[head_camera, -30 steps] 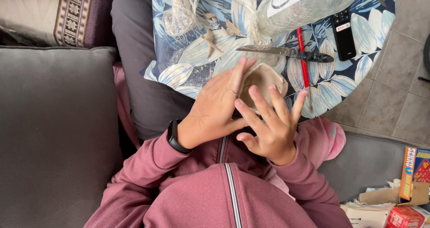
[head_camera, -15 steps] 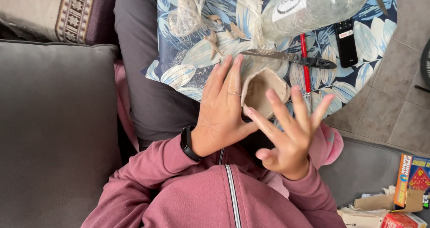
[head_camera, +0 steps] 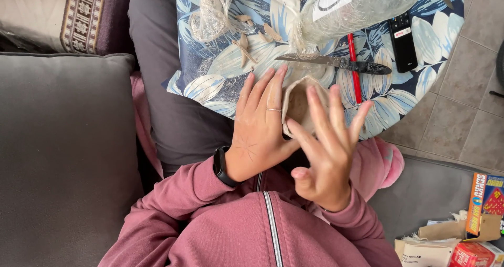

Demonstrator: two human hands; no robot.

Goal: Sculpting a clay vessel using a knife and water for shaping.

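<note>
Clay piece (head_camera: 298, 105): pale, cupped — between both hands, above the leaf-print tray (head_camera: 210, 83).
Left hand (head_camera: 260, 128): flat against its side, fingers together.
Right hand (head_camera: 328, 146): fingers spread, fingertips touching it.
Knife (head_camera: 336, 63): just beyond.

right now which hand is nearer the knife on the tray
Left. The left hand lies flat beside the clay piece, its fingertips just below the blade of the knife. The right hand is raised with spread fingers, a little farther below the knife.
</note>
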